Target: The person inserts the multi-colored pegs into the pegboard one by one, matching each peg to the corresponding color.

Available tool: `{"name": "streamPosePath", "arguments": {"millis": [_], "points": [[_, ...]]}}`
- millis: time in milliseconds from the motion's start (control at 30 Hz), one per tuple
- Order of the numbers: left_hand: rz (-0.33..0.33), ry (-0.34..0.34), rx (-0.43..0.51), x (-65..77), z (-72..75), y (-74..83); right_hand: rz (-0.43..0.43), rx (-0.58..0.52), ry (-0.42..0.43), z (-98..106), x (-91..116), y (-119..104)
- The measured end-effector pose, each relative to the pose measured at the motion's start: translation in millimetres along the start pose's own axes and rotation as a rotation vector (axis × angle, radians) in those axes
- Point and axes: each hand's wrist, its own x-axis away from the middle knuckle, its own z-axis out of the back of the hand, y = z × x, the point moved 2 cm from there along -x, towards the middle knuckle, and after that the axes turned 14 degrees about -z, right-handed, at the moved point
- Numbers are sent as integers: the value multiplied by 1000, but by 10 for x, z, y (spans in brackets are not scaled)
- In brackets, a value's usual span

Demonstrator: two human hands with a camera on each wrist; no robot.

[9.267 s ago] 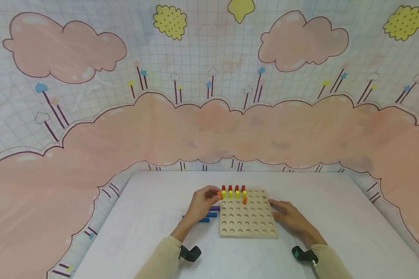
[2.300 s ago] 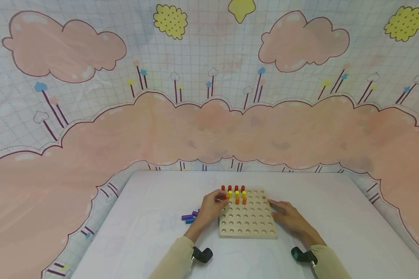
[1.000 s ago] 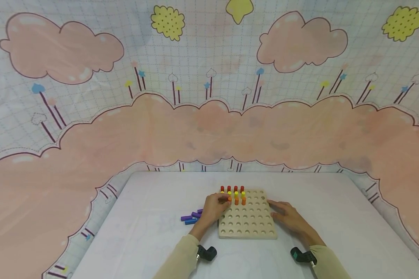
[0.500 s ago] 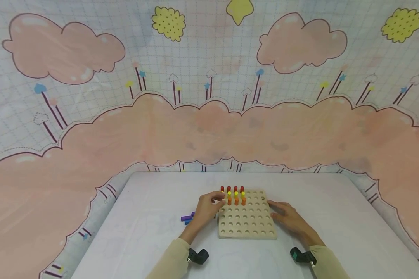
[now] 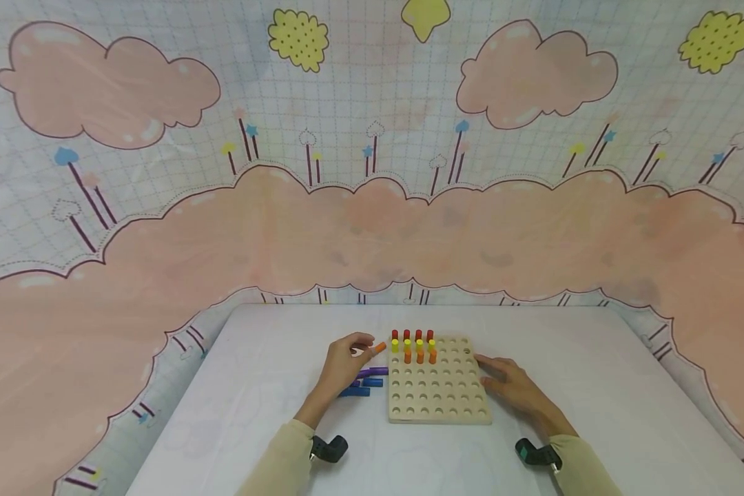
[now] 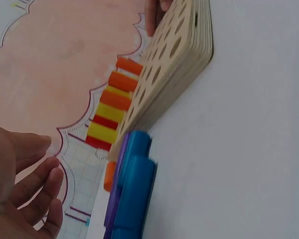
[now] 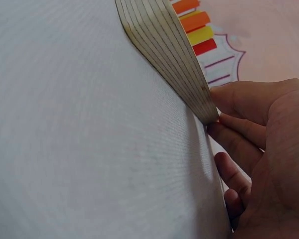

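A wooden pegboard [image 5: 440, 389] lies on the table, with rows of red pegs [image 5: 418, 335], yellow pegs [image 5: 407, 344] and 3 orange pegs [image 5: 419, 357] standing in its far left part. A loose orange peg [image 5: 379, 348] lies beside the board's left edge. Near that peg is my left hand [image 5: 342, 362]; in the left wrist view its fingers [image 6: 45, 144] are spread apart, with a gap to the peg [image 6: 109, 176]. My right hand [image 5: 517, 386] rests at the board's right edge, and the right wrist view shows its thumb [image 7: 234, 97] touching the wooden side near the corner.
Loose purple pegs [image 5: 375, 371] and blue pegs [image 5: 372, 383] lie left of the board, partly behind my left hand. The white tabletop [image 5: 223, 413] spreads around, and a cloth with pink clouds [image 5: 372, 234] hangs behind it.
Over the longer span, the standing orange pegs went from one to 3. In the last half second my left hand has moved left off the board; my right hand stays put.
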Motion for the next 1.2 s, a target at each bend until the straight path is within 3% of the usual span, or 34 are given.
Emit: {"name": "streamPosePath", "arguments": {"millis": [300, 600, 900, 1200], "points": [[74, -41, -42, -88, 81, -165, 11, -3, 8, 5, -33, 40], [196, -89, 1, -157, -58, -272, 7, -31, -9, -10, -10, 22], [217, -81, -32, -221, -181, -294, 33, -13, -2, -9, -3, 33], [224, -94, -145, -264, -261, -285, 13, -19, -1, -10, 15, 2]]}}
